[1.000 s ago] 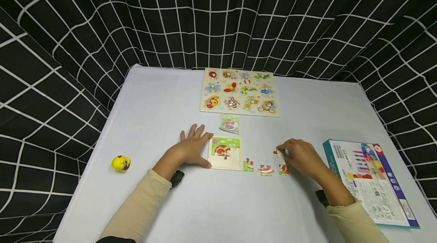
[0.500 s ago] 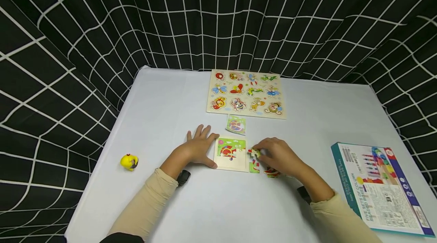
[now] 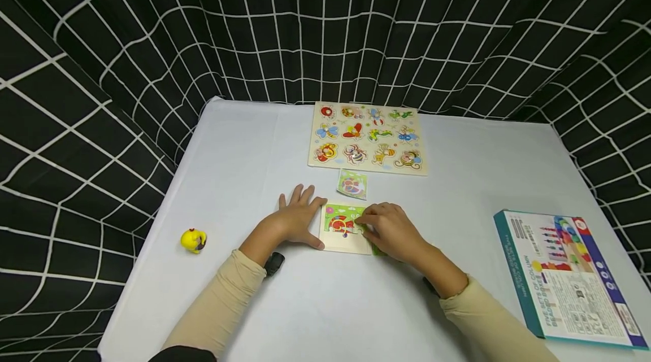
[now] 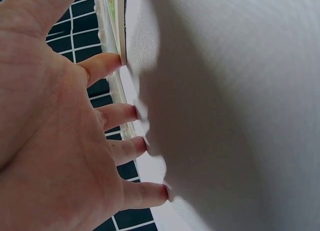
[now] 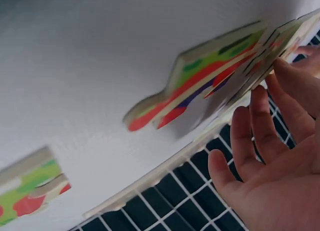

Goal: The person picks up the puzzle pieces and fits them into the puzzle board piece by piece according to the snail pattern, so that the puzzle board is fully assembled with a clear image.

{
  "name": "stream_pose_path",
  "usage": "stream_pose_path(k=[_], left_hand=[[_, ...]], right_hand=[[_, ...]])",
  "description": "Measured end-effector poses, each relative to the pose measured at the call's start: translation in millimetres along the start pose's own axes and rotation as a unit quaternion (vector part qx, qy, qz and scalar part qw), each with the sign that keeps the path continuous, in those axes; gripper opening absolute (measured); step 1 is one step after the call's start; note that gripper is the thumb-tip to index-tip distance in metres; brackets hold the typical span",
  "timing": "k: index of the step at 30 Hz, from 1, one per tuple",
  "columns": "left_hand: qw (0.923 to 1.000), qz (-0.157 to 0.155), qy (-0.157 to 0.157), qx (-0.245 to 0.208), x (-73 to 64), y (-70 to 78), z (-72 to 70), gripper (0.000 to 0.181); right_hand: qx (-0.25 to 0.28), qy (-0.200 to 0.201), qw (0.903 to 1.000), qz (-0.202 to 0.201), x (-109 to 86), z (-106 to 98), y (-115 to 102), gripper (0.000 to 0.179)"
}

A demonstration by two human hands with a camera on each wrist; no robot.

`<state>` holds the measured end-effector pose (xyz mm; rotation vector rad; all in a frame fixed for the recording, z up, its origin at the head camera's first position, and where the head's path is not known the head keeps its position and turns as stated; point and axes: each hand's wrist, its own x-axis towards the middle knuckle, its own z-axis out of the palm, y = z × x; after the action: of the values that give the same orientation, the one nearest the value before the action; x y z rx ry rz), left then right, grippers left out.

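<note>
A square wooden jigsaw tray [image 3: 342, 244], partly filled with a red and green picture, lies in front of the person. My left hand [image 3: 291, 223] has its fingers spread, thumb and index fingertip at the tray's left edge. In the left wrist view its fingertips [image 4: 162, 192] meet the white cloth. At the tray's right side my right hand [image 3: 394, 233] pinches a small jigsaw piece [image 3: 360, 227], mostly hidden by the fingers. The right wrist view shows a loose red and green piece [image 5: 192, 86] near the tray and another loose piece [image 5: 37, 193] farther off.
Above the tray lies a small picture card [image 3: 352, 185], and behind it a wooden insect peg board [image 3: 367, 169]. A yellow toy duck [image 3: 193, 241] sits at the left. The large flat box [image 3: 572, 283] lies at the right. Black gridded curtain [image 3: 335, 23] surrounds the table.
The right hand has carried the jigsaw piece leftward from the loose pieces onto the tray's right side. The left hand stays at the tray's left edge. The head view has shifted slightly.
</note>
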<state>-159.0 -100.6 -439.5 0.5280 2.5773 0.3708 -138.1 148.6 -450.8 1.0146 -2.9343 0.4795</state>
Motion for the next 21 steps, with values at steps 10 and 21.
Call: stream_pose_path(k=[10, 21], left_hand=[[1.0, 0.004, -0.004, 0.0, 1.2, -0.8, 0.3, 0.105], [0.9999, 0.008, 0.001, -0.009, 2.5, -3.0, 2.1, 0.105]], right_hand=[[-0.022, -0.01, 0.9997, -0.008, -0.7, -0.8, -2.3, 0.026], [0.077, -0.064, 0.9947, 0.023, -22.4, -19.0, 16.1, 0.028]])
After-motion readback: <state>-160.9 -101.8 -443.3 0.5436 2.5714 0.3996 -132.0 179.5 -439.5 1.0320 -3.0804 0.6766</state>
